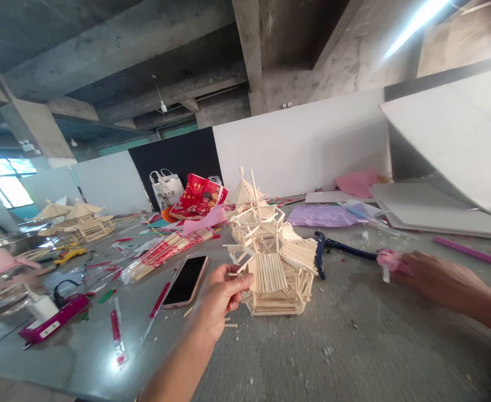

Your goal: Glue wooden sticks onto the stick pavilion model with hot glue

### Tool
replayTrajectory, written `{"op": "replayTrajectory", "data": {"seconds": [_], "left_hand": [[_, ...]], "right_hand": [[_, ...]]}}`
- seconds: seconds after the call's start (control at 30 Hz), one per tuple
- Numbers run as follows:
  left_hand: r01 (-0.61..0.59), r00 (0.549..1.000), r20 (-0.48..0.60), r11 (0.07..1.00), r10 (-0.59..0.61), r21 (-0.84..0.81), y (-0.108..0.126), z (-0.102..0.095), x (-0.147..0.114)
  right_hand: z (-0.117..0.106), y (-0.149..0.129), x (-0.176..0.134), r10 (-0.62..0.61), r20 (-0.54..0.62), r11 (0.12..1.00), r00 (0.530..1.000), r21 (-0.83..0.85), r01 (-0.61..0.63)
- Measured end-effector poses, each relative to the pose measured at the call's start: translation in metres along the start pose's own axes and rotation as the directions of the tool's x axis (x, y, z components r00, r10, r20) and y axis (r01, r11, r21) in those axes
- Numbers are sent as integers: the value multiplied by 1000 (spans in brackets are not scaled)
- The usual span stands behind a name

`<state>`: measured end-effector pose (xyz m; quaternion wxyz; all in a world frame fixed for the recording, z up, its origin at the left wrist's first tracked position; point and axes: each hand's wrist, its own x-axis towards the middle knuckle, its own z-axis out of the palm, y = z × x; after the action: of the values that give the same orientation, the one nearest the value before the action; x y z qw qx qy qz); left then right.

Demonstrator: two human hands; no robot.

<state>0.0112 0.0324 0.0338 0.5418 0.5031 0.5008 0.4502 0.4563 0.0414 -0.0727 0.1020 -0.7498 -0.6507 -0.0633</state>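
A pavilion model (pixel 270 273) made of thin wooden sticks stands on the grey table, with several roof panels and a railed base. At its left side, my left hand (pixel 224 293) pinches the edge of a roof panel between thumb and fingers. Off to the right, my right hand (pixel 432 273) is closed around a small pink tool (pixel 387 261) with a pale tip; fingers cover part of it, so its kind is unclear. Between this hand and the model lies a dark blue tool (pixel 348 248) with a curved head. A pointed stick tower (pixel 245 192) rises behind the model.
A phone (pixel 186 282) lies left of the model, near bundled wooden sticks (pixel 170 251). A magenta power strip (pixel 55 318) sits at the left. Further back are a red bag (pixel 199 195), purple paper (pixel 327 216), white boards (pixel 438 209) and other stick buildings (pixel 81 218).
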Motion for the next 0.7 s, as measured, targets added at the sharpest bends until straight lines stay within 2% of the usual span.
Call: {"op": "replayTrajectory", "data": {"seconds": [0.27, 0.7], "left_hand": [[-1, 1000, 16, 1000, 1, 3, -1, -2, 1], [4, 1000, 28, 1000, -4, 2, -1, -4, -2]], "right_hand": [[-6, -6, -1, 41, 93, 999, 995, -14, -40], [-11, -10, -3, 32, 119, 999, 992, -32, -28]]}}
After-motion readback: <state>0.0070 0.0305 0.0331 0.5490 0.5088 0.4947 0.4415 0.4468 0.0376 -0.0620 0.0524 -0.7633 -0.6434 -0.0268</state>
